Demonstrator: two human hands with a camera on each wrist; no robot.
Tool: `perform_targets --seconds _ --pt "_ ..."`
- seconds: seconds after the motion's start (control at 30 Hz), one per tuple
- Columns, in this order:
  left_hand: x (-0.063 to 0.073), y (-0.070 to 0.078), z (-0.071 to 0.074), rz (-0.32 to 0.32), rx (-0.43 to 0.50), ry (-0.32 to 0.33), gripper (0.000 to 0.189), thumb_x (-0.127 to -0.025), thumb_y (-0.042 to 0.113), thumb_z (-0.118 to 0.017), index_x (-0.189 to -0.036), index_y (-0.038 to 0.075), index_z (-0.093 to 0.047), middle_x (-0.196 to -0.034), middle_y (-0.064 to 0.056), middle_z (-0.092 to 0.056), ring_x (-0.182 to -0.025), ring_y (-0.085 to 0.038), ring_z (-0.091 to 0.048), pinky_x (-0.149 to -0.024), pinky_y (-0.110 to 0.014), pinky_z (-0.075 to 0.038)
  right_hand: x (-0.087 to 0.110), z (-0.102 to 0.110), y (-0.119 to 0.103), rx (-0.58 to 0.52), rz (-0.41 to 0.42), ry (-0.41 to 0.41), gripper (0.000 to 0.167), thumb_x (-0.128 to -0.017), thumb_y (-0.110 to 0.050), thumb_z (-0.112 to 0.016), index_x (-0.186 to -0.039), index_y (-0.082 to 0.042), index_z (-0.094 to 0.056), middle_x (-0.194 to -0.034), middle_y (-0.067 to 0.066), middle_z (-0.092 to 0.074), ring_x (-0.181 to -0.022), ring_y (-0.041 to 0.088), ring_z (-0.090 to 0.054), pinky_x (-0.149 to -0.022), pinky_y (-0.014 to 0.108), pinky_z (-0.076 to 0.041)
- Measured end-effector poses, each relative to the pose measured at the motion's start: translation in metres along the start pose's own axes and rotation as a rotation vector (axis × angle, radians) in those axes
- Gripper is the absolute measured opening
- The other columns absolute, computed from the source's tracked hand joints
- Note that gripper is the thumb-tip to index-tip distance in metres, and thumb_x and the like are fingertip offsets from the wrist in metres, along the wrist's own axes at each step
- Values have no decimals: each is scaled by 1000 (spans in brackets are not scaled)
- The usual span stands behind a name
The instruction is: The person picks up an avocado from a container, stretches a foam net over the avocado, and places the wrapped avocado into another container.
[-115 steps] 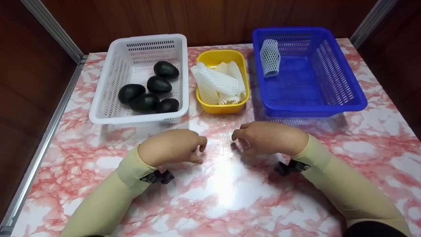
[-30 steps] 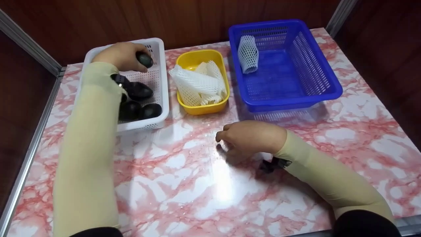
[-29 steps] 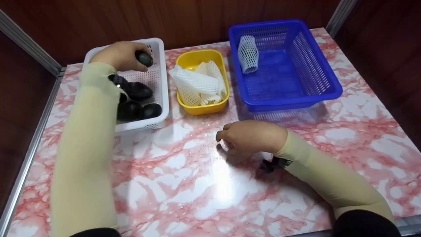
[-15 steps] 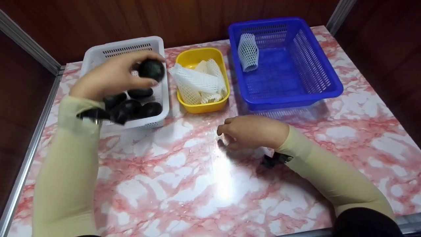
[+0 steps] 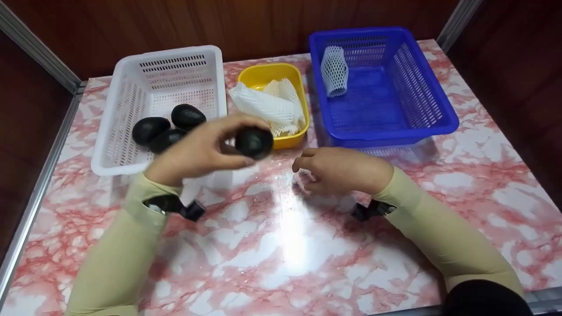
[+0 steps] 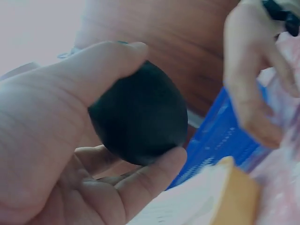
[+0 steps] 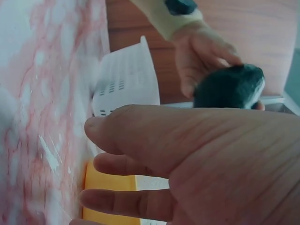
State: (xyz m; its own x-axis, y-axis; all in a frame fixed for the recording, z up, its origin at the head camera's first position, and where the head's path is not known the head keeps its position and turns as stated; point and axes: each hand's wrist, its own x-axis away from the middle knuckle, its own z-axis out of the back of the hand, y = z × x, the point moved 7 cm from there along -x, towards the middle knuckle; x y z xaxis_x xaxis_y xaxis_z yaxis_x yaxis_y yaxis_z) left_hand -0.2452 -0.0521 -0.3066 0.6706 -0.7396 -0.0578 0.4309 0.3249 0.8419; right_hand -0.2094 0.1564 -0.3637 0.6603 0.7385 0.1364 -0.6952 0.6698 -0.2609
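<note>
My left hand [image 5: 204, 149] grips a dark green avocado [image 5: 254, 143] between thumb and fingers, raised above the table just in front of the yellow bin [image 5: 287, 141]. In the left wrist view the same avocado [image 6: 140, 115] fills the grasp, thumb on one side and fingertips on the other. My right hand [image 5: 342, 170] hovers low over the table with loosely bent fingers and holds nothing. Its spread fingers [image 7: 126, 204] show in the right wrist view. More avocados [image 5: 188, 116] lie in the white basket [image 5: 105, 131], partly hidden by my left hand.
White foam net sleeves [image 5: 268, 104] lie heaped in the yellow bin. One sleeved item [image 5: 334, 71] leans inside the blue basket [image 5: 382, 101] at the back right. The marbled table [image 5: 246, 245] stretches out in front, with wood panels [image 5: 263, 26] behind and at both sides.
My left hand has lifted an avocado out of the white basket and carried it right and nearer to me, in front of the yellow bin. My right hand has hardly moved.
</note>
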Motion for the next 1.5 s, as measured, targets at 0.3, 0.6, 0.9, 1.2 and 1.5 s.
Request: perform_targets --seconds 0.3,0.6,0.9,1.2,1.5 --pt "-11 -20 -47 -46 -51 -85 65 -91 21 -91 -149 31 -64 -148 7 -65 -129 -18 -65 -102 -38 -63 0 -7 8 17 -36 -43 42 -97 -22 -78 -136 -7 -71 -119 14 -76 -97 27 -74 -88 46 -64" --pt "-17 -33 -63 50 -291 -23 59 -88 41 -90 -136 27 -61 -125 5 -75 -108 -19 -71 -100 -45 -58 0 -10 17 16 -90 -92 43 -95 -21 -82 -134 -7 -71 -105 9 -75 -86 20 -71 -78 38 -64" --pt "-18 -43 -74 200 -339 -56 53 -88 60 -84 -124 26 -64 -109 1 -72 -93 -20 -68 -82 -38 -55 -1 -11 17 43 -108 -99 34 -95 -24 -83 -122 -8 -71 -100 8 -74 -84 22 -71 -78 41 -63" --pt "-24 -49 -85 185 -454 -37 56 -87 59 -87 -116 17 -65 -106 -2 -71 -95 -21 -67 -85 -39 -56 -2 -12 18 61 -118 -102 37 -96 -26 -82 -127 -9 -71 -103 8 -73 -88 24 -71 -82 44 -63" --pt "-24 -53 -94 218 -500 -50 57 -92 63 -80 -119 16 -64 -107 -3 -70 -94 -23 -66 -84 -41 -54 -4 -13 18 85 -127 -104 37 -96 -27 -81 -127 -9 -70 -107 10 -73 -90 26 -71 -84 46 -64"
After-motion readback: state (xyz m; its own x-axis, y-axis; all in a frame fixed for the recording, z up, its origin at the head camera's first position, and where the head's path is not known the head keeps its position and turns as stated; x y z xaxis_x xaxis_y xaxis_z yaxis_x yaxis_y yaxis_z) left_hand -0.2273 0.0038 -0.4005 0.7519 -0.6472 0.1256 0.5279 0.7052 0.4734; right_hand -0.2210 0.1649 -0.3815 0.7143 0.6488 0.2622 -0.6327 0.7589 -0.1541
